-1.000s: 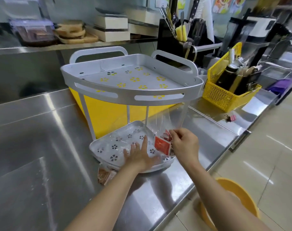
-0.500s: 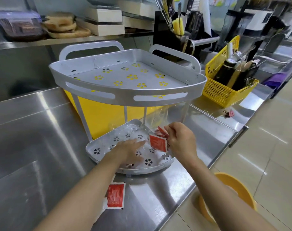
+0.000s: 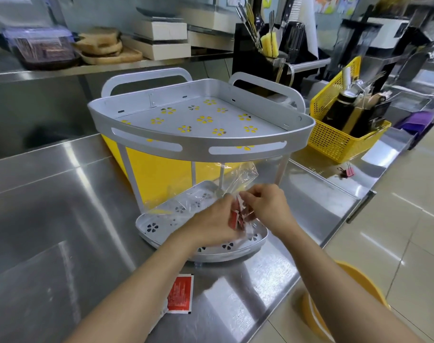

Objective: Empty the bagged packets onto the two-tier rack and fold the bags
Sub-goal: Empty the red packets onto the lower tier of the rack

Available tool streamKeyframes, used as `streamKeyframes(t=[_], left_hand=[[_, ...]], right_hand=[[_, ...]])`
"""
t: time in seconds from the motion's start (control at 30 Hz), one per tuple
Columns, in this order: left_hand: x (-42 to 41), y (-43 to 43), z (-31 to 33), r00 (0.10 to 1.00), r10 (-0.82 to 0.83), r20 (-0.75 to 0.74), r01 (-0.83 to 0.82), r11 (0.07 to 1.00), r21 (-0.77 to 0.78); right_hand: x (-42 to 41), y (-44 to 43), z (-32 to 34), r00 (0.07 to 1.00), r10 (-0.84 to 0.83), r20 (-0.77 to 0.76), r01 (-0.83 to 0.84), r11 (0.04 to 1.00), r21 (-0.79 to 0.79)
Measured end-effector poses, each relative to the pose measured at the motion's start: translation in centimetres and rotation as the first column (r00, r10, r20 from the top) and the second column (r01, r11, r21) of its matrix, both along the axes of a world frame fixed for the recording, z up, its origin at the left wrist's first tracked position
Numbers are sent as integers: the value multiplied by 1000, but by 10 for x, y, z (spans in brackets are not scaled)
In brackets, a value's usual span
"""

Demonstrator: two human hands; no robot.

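A steel counter fills the frame's left and centre, its edge running diagonally at lower right, tiled floor beyond. One two-tier rack stands mid-frame. Left hand and right hand both pinch one clear bag of red packets over the lower tier. One loose packet lies lower centre — bare steel to its left.

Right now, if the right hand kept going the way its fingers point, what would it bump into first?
The right hand points left, toward the left hand. It would first meet the red packets pinched between them, then the left hand; depth is hard to judge.
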State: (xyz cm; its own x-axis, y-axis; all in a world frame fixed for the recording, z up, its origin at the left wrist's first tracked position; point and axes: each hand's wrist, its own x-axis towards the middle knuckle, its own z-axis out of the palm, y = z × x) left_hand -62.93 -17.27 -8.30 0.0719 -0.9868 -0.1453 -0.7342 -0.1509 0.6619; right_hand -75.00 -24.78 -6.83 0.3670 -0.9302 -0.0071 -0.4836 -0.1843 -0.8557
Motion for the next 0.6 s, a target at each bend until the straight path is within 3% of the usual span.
streamKeyframes(t=[0.13,0.27,0.37,0.47,0.53,0.6], left_hand=[[-30,14,-21,961,223,164,-204,971,-126],[-34,20,-26,905,366,216,-270,889,-371],[-13,27,-22,895,393,209,-257,840,-479],[10,33,-15,919,353,175,-237,850,-470],[24,37,-8,922,368,119,-283,851,-443],[34,42,-1,917,399,12,-358,835,-418]], right_hand=[[2,-1,-3,989,-100,106,82,983,167],[9,5,-6,977,-49,207,-7,965,264],[9,8,-7,977,17,213,-42,993,113],[3,5,-3,988,140,60,-120,960,-253],[1,3,-2,939,306,-154,-338,899,-279],[3,5,-3,879,389,-277,-446,875,-189]])
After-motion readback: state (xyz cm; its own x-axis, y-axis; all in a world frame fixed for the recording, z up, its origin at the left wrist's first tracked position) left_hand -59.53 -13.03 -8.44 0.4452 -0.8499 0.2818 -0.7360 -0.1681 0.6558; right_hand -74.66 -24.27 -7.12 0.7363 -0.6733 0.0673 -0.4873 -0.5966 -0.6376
